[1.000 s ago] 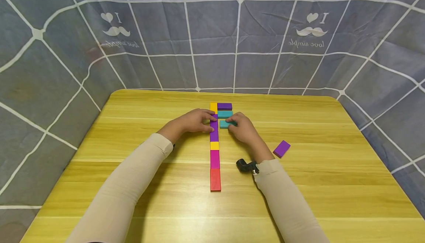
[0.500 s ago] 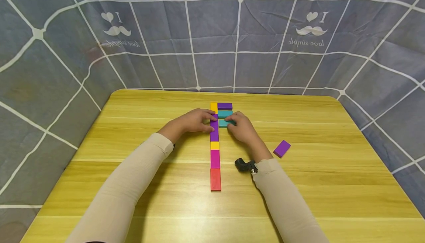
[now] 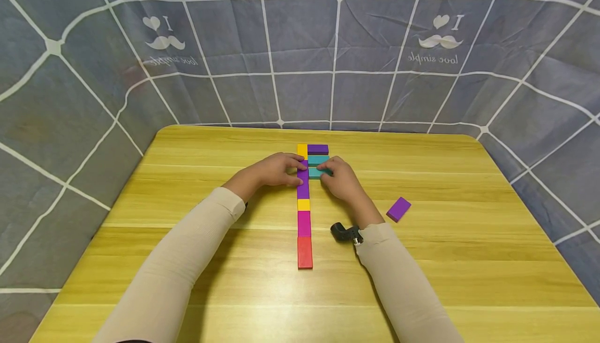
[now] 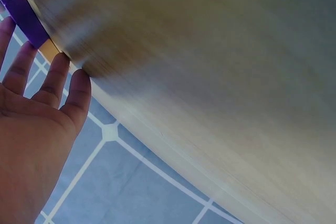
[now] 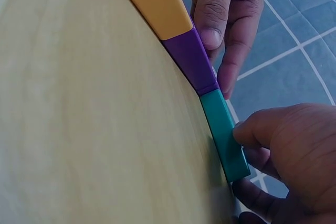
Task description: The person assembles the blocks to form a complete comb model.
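Note:
A straight row of coloured blocks runs along the table, with purple blocks (image 3: 303, 189) in its far half. My left hand (image 3: 281, 169) rests against these from the left, thumb and fingertips touching them. In the left wrist view its fingers (image 4: 54, 80) are spread and fairly straight along the row. My right hand (image 3: 343, 180) pinches a teal block (image 3: 315, 174) between thumb and fingers. One end of that block meets the right side of the purple ones, as the right wrist view shows. Just beyond lies a second teal block (image 3: 318, 161), then a dark purple block (image 3: 317, 149).
A yellow block (image 3: 302, 150) heads the row at the far end. Nearer me follow a small yellow block (image 3: 303, 205), a magenta block (image 3: 304, 224) and a red block (image 3: 304, 253). A loose purple block (image 3: 399, 210) lies to the right. A grey gridded curtain (image 3: 300, 46) surrounds the table.
The pinched teal block has slid a little to the left and away from me, closing the gap to the purple row. My left hand has stayed put.

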Tool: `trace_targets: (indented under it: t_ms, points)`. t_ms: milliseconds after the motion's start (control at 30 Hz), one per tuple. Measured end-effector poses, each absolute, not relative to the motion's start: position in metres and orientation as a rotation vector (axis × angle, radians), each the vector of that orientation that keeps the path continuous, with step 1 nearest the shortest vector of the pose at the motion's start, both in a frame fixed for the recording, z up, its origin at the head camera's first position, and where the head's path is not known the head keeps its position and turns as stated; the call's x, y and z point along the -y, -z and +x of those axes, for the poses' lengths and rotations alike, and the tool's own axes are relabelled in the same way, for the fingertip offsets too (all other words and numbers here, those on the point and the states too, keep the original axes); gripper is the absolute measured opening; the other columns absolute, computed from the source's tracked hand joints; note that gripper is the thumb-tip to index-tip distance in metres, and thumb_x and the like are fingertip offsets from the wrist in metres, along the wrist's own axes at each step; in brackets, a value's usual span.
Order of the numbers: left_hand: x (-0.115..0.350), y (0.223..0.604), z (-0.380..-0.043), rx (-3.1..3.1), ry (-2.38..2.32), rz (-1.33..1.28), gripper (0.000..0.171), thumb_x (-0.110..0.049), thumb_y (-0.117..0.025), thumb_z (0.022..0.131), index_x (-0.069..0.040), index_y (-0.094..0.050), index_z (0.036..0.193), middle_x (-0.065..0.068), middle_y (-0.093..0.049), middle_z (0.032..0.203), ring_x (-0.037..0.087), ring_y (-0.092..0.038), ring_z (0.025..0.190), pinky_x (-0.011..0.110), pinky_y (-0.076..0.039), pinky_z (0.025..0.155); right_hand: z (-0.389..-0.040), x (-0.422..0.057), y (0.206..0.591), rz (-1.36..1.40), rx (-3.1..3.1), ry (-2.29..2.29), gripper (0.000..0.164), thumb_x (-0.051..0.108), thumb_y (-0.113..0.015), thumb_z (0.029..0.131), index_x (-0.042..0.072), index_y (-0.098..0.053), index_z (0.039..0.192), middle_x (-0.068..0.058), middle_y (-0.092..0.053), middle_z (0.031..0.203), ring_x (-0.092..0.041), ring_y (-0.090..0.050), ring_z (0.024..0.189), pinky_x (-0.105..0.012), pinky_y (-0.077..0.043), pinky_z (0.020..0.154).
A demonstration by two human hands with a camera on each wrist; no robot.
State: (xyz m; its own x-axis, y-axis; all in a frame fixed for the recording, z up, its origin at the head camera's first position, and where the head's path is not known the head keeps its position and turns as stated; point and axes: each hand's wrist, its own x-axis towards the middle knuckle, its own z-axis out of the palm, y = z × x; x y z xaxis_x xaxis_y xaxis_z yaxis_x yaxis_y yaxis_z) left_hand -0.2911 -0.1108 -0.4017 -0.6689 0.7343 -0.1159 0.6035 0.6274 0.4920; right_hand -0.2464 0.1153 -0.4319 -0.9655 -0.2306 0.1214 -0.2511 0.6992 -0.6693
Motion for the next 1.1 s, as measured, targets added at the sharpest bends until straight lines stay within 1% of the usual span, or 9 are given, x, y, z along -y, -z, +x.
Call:
trace_targets:
  t_ms: [533,767,1100]
  points:
    - [0.1108,0.4024,-0.2929,-2.544,-0.614,1.084,0.051,-0.03,-0.072,0.091,-0.006,-0.062,0.135,0.015,-0.043,0.152,0.034,-0.036,0.141,0.043,-0.024,0.118,-0.245,-0.1149,0.4295,0.391,2.847,-1.154,0.025,0.005,-0.059,0.093,0.0,-0.071,0.115,-0.013,-0.061,0.112,-0.03,-0.058,0.106,-0.044,-0.046,0.099]
    - [0.1111,0.4035,-0.2935,-2.535,-0.626,1.093,0.052,-0.03,-0.072,0.092,-0.005,-0.061,0.136,0.015,-0.043,0.152,0.034,-0.036,0.142,0.042,-0.024,0.118,-0.2444,-0.1161,0.4292,0.229,2.805,-1.293,0.025,0.01,-0.059,0.094,0.005,-0.071,0.116,-0.012,-0.059,0.118,-0.03,-0.055,0.098,-0.044,-0.048,0.089]
    - [0.1112,0.4038,-0.2947,-2.534,-0.639,1.079,0.051,-0.03,-0.072,0.092,-0.005,-0.062,0.135,0.015,-0.043,0.152,0.033,-0.035,0.142,0.042,-0.024,0.118,-0.2443,-0.1175,0.4278,0.207,2.783,-1.34,0.024,0.012,-0.06,0.094,0.005,-0.071,0.114,-0.012,-0.059,0.117,-0.03,-0.055,0.096,-0.042,-0.047,0.085]
